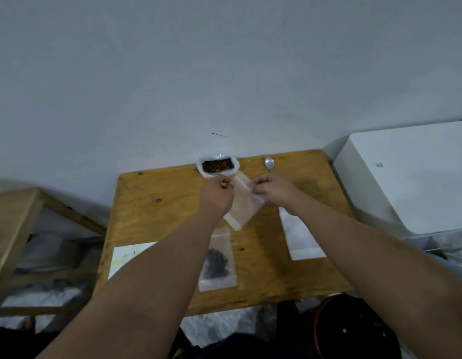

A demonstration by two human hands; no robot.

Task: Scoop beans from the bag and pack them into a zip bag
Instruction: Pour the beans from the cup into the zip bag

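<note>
Counter (152, 203): one, wooden, far edge against a pale wall; left, right and near edges open. Bare wood shows at the left half and the far right corner.

Bag of beans (217, 166): one, white, mouth open, dark beans visible; stands at the far edge, touching the wall.

Spoon (269, 164): one, metal, lying near the far edge, right of the bag of beans and apart from it.

Zip bags: three counted.
- Empty zip bag (244, 203), clear, held tilted above the counter's middle, between both hands.
- Filled zip bag (218, 263), flat near the near edge, dark contents inside.
- White flat bag (302, 239), lying to the right, partly under the right forearm.

Left hand (217, 195): grip pinched on the empty zip bag's upper left corner.
Right hand (276, 193): grip pinched on its upper right edge.

Paper sheet (129, 255): one, at the counter's left near edge.

White box (411, 174): one, beside the right edge.
Wooden frame (17, 224): one, off the left edge.
</note>
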